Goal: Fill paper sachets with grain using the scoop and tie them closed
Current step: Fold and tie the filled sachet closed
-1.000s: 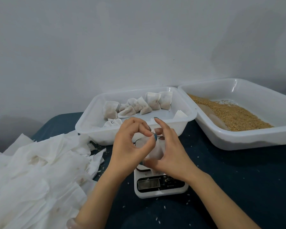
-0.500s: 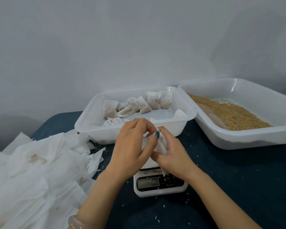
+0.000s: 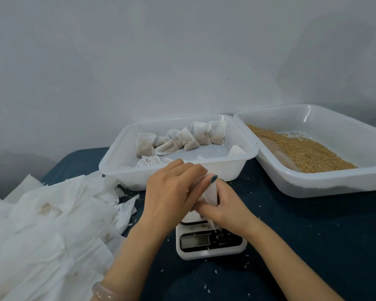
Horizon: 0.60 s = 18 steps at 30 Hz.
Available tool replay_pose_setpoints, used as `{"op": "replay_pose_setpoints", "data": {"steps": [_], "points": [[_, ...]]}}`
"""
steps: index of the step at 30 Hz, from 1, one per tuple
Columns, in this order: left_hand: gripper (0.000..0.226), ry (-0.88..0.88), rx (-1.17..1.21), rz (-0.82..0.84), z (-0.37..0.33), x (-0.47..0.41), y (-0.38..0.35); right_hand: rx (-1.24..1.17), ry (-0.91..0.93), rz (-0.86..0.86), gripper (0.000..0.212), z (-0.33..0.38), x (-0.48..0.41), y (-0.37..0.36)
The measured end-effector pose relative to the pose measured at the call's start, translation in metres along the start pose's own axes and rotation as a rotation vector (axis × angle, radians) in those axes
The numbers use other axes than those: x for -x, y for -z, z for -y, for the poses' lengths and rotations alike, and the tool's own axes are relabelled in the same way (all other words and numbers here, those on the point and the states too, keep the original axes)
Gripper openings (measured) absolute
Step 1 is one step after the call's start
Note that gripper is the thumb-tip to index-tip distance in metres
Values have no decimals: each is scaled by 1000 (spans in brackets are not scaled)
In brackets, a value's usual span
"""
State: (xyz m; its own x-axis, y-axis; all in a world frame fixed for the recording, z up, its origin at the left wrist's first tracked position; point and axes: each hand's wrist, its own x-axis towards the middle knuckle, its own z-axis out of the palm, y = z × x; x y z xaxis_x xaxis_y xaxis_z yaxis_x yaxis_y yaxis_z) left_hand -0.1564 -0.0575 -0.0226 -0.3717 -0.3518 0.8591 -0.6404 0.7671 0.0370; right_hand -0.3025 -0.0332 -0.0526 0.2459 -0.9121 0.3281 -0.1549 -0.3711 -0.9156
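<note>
Over the scale [image 3: 211, 244], sachet [image 3: 211, 192] with long axis near-upright, pinched between both hands [image 3: 172, 196] [image 3: 227, 210]

White paper sachet [image 3: 211, 192] above white scale [image 3: 211, 253]

A scale [image 3: 211, 243] sits at the table's [image 3: 313, 235] front, a pile of empty sachets [image 3: 52, 224] to its left. Behind it stands a tray of filled sachets [image 3: 232, 170], and just right of that, a tray of grain [image 3: 334, 185].

A plain grey-white wall [image 3: 139, 61] rises behind a dark-blue tabletop [image 3: 313, 235].
</note>
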Motion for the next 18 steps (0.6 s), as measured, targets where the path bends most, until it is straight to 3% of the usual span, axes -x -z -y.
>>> {"op": "replay_pose_setpoints", "data": {"steps": [3, 6, 11, 15, 18], "points": [[34, 9, -4, 24, -4, 1, -3, -16, -14, -44, 20, -1, -2, -4], [34, 162, 116, 75, -8, 4, -1, -6, -30, -76, 8, 0, -4, 1], [38, 428, 312, 93, -3, 19, 1, 154, -109, -350, 23, 13, -9, 37], [34, 589, 420, 123, 4, 29, -1, 498, -140, -689, 17, 27, -21, 98], [32, 666, 531, 116, 8, 28, -2, 918, -347, -669, 23, 29, -27, 144]]}}
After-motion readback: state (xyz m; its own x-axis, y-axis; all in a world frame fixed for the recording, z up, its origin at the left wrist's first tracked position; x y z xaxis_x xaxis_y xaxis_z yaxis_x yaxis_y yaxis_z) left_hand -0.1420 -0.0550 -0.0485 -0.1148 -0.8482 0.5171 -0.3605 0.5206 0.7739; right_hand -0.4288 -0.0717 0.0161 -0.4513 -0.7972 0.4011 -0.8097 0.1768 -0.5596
